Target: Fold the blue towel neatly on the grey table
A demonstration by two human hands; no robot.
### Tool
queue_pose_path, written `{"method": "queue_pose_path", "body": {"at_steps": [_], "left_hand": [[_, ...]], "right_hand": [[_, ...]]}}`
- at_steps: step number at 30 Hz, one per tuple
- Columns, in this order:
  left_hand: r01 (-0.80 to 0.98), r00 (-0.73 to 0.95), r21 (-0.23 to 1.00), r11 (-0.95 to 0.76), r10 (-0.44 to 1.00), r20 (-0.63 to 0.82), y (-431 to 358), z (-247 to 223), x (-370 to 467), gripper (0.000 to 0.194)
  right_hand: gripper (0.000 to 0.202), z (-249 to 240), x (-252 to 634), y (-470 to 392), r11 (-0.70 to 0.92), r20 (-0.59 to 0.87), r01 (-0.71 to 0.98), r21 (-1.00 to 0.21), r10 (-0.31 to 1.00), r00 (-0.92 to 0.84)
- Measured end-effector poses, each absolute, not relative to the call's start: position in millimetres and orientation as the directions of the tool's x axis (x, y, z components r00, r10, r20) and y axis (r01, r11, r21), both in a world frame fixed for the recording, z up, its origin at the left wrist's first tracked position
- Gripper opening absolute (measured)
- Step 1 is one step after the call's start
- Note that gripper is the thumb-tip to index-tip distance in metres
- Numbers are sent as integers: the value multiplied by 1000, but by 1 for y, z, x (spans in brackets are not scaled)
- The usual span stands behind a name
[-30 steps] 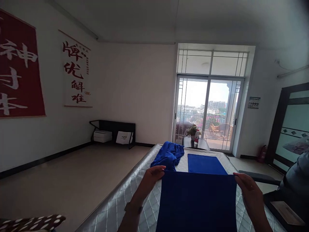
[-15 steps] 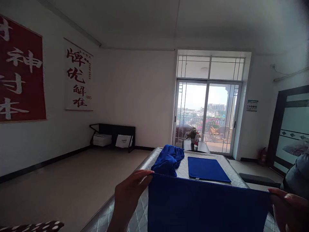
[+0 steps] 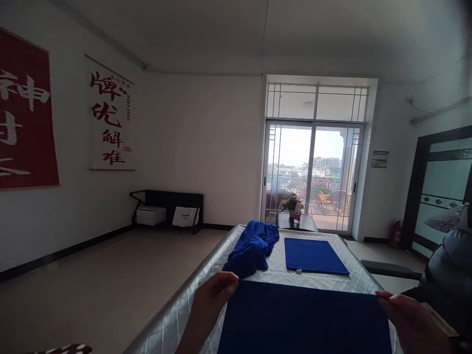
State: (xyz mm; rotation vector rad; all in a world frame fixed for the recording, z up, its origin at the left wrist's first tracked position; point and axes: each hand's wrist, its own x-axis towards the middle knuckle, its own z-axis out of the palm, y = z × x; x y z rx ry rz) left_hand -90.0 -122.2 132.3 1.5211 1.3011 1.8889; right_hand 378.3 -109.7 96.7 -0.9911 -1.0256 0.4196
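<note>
Left hand [image 3: 213,298], right hand [image 3: 410,313] — pinching blue cloth [image 3: 306,319]

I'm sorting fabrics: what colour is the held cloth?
The held cloth is dark blue; head view.

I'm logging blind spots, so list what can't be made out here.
- Head view, held blue cloth: lower part cut off by the bottom edge.
- Head view, red scroll: left part cut off by the left edge.
- Head view, wall notice: fine print too small to read.

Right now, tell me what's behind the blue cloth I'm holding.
Beyond the held cloth, a flat blue cloth and a crumpled blue cloth lie on the quilted silvery surface. Whatever it covers is hidden.
</note>
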Motion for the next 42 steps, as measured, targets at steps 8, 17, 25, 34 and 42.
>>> {"method": "queue_pose_path", "body": {"at_steps": [8,17,25,34,42], "left_hand": [[413,-73,863,-292,934,351,-24,39,-79,16],[515,-96,816,-261,929,358,36,4,-68,20],[575,-149,781,-244,907,393,60,-22,-70,19],[716,-105,660,-229,899,426,58,-22,-66,31],[920,185,262,-290,913,363,21,-24,-18,49]], "right_hand": [[35,41,340,-24,229,263,155,-961,931,253],[26,-4,342,41,131,254,370,-920,917,307],[28,-32,338,69,130,326,512,-849,892,314],[35,-32,327,60,90,444,856,-510,879,172],[62,-47,306,36,141,310,956,-256,949,-57]]}}
